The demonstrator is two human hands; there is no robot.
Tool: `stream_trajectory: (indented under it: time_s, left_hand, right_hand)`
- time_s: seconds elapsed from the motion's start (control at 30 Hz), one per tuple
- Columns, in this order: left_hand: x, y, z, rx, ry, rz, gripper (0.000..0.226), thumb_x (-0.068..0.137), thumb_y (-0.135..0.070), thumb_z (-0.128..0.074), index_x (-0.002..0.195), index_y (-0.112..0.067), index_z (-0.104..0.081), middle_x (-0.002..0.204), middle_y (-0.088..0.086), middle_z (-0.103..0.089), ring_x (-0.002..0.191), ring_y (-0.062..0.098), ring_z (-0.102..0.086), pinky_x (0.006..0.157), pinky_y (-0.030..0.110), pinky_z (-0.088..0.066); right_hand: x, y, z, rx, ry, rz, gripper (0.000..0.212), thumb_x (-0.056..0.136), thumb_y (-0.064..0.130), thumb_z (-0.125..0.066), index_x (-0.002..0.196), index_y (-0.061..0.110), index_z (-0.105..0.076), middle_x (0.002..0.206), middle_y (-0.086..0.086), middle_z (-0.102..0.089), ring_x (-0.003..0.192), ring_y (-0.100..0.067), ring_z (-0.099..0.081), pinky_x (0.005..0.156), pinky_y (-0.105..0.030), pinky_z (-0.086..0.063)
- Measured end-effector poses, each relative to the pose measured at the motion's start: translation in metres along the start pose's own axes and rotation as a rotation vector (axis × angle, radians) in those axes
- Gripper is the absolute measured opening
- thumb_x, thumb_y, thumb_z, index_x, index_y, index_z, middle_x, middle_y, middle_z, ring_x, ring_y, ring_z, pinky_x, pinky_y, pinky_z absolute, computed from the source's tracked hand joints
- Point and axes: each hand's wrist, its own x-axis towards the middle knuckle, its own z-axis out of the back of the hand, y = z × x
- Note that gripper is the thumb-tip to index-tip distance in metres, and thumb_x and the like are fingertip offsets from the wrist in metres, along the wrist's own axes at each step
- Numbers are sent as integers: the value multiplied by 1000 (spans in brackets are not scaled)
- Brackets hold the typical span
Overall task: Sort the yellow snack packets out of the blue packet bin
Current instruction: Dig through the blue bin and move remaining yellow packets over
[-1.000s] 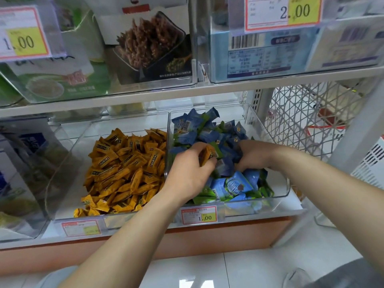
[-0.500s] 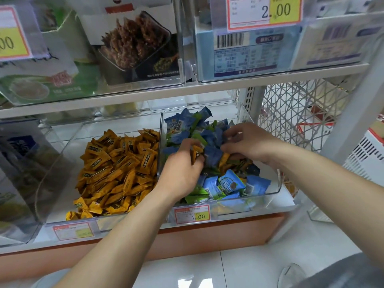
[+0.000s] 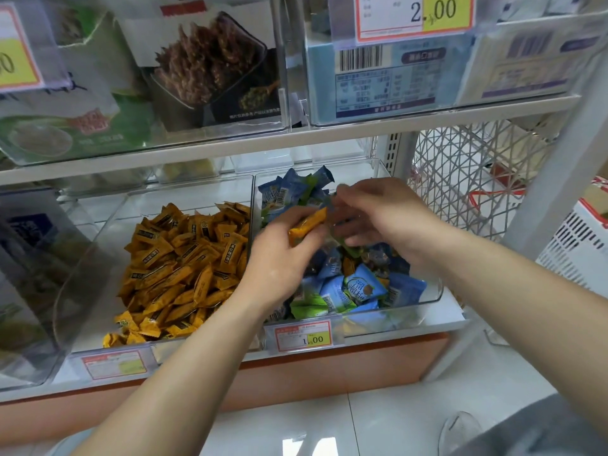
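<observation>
Two clear plastic bins stand side by side on the low shelf. The right bin (image 3: 434, 292) holds blue and green snack packets (image 3: 357, 286). The left bin (image 3: 98, 225) holds a heap of yellow packets (image 3: 184, 264). My left hand (image 3: 283, 261) is over the left part of the blue bin and grips yellow packets (image 3: 307, 224) that stick out past its fingers. My right hand (image 3: 378, 215) hovers just right of it above the blue packets, fingers loosely spread and blurred. Another yellow packet (image 3: 348, 266) shows among the blue ones below the hands.
An upper shelf (image 3: 296, 139) with boxed goods and price tags hangs close above the bins. A white wire rack (image 3: 467, 179) stands at the right. A price tag (image 3: 302, 335) reading 1.00 fronts the blue bin. Pale floor tiles (image 3: 362, 422) lie below.
Both hands have lifted out of the blue packets. My left hand now holds the yellow packets higher, and my right hand has risen and drawn in towards it.
</observation>
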Motion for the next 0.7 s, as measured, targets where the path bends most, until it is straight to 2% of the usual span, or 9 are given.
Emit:
stream_trajectory:
  time_s: [0.1,0.17,0.23,0.3,0.37,0.43,0.57,0.67,0.7]
  left_hand:
    - [0,0,6,86,-43,-21,23,91,-26,-69,112,-34,-66,93,-18,-67,85,-4,-61,68,11,-43]
    - [-1,0,6,112,-25,-10,25,90,-25,-69,114,-34,-67,96,-21,-67,89,-4,-61,72,10,-45]
    - [-2,0,5,133,-19,0,22,90,-27,-69,111,-34,-70,95,-26,-66,92,-8,-59,74,7,-44]
    - [-2,0,4,117,-31,2,16,89,-27,-69,103,-37,-71,88,-24,-67,90,-9,-59,70,8,-44]
    - [-1,-1,3,97,-44,-16,11,89,-24,-69,94,-34,-71,83,-12,-68,84,1,-61,70,22,-49]
    - [0,-1,3,98,-48,-27,14,89,-21,-69,97,-32,-71,84,-7,-67,79,9,-63,70,35,-53]
    - [0,3,3,68,-39,45,26,88,-23,-70,114,-31,-72,103,-15,-69,91,10,-67,73,33,-59]
    - [0,3,4,-32,1,89,27,88,-21,-72,113,-33,-70,105,-14,-69,89,8,-68,63,30,-61]
    - [0,2,5,-71,6,98,26,88,-20,-72,111,-32,-70,103,-12,-69,86,8,-69,58,29,-60]
  right_hand:
    - [0,-6,14,-673,101,59,18,93,35,-63,91,19,-70,83,-2,-73,78,-22,-71,70,-37,-58]
    - [-3,-12,15,-930,289,9,26,94,43,-59,93,20,-69,85,-1,-71,80,-21,-66,73,-34,-52]
    - [-7,-18,13,-1080,381,1,26,95,44,-57,95,21,-69,89,1,-69,82,-20,-63,73,-32,-49]
    - [-8,-18,17,-1141,403,-20,22,93,41,-62,96,22,-72,90,2,-71,81,-16,-63,72,-30,-51]
    - [-10,-17,21,-1130,440,-70,18,88,39,-68,95,24,-74,89,6,-73,79,-11,-65,72,-29,-53]
    - [-11,-17,22,-1116,494,-100,17,87,36,-68,97,25,-75,93,5,-75,84,-13,-68,77,-32,-56]
    - [-14,-20,18,-1126,567,-120,24,90,31,-58,104,20,-75,103,-2,-75,94,-21,-68,85,-40,-56]
    - [-13,-19,18,-1154,578,-96,23,89,29,-57,85,11,-70,72,-4,-65,67,-20,-58,66,-34,-49]
    - [-12,-18,18,-1158,567,-88,22,88,30,-58,84,11,-70,70,-4,-63,65,-18,-56,64,-34,-48]
